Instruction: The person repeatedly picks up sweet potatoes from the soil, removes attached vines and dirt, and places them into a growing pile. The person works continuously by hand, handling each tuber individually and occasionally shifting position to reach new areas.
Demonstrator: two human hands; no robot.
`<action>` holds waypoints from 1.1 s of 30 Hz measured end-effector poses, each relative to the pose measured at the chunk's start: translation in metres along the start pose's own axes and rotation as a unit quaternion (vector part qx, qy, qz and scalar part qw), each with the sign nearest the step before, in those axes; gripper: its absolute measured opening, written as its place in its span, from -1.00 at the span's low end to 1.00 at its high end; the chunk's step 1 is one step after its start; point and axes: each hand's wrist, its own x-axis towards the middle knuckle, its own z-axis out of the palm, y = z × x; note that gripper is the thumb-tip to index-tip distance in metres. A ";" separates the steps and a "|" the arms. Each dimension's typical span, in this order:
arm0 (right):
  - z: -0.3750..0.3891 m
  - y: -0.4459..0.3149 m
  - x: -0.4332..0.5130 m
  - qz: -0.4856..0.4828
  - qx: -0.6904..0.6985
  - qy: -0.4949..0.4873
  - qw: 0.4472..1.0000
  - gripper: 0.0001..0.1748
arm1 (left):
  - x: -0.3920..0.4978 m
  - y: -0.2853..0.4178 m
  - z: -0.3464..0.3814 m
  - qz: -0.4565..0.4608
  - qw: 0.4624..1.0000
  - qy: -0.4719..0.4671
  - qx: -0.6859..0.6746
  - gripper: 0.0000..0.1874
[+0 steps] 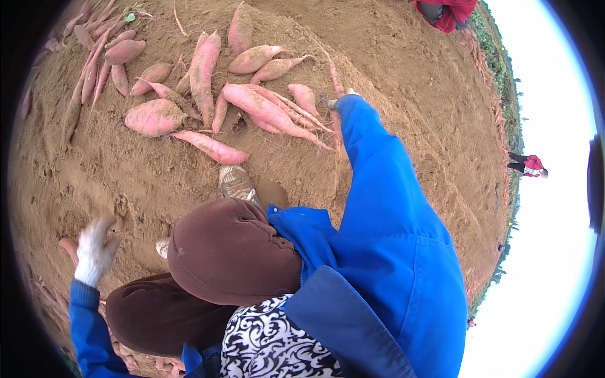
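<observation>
My left hand (96,250), in a white knit glove, is blurred at the left over the soil. Its thumb and fingers are apart, and nothing shows between them. A reddish sweet potato (69,249) shows at its outer side, partly hidden by the glove. Stretched forward, my right hand (338,98) is closed around a thin, long-rooted sweet potato (335,75); the sleeve hides part of this hand. Just left of it lie a short, stubby sweet potato (303,98) and a bunch of long pink ones (262,109) with soil and fine roots on them.
More sweet potatoes (156,116) lie scattered ahead, with a denser heap (97,42) at far left. My shoe (236,183) stands close to one sweet potato (211,146). A person in red (449,12) is at the top edge; another (530,165) stands far off near green plants (501,71).
</observation>
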 end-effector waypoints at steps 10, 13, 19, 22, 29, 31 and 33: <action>0.061 0.041 -0.042 -0.045 -0.157 0.009 0.987 0.73 | 0.287 0.246 0.096 -0.121 0.742 -0.219 -0.622 -0.38; 0.065 0.049 -0.030 -0.098 -0.122 0.070 0.985 0.65 | 0.309 0.263 0.150 -0.166 0.746 -0.009 -0.645 -0.23; 0.003 0.064 -0.016 -0.092 0.329 0.033 0.939 0.50 | 0.315 0.258 0.178 -0.161 0.668 0.068 -0.724 0.01; 0.012 0.059 -0.030 -0.143 0.096 -0.001 0.985 0.61 | 0.313 0.253 0.169 -0.156 0.657 0.028 -0.737 0.03; 0.048 0.041 -0.001 -0.039 0.151 0.067 0.985 0.51 | 0.326 0.253 0.163 -0.125 0.733 0.028 -0.668 -0.15; 0.044 0.041 0.000 -0.097 0.161 0.023 0.982 0.36 | 0.327 0.254 0.166 -0.096 0.706 0.041 -0.701 -0.23; 0.039 0.033 -0.009 -0.086 0.134 -0.030 0.987 0.27 | 0.325 0.251 0.168 -0.140 0.697 0.039 -0.702 -0.22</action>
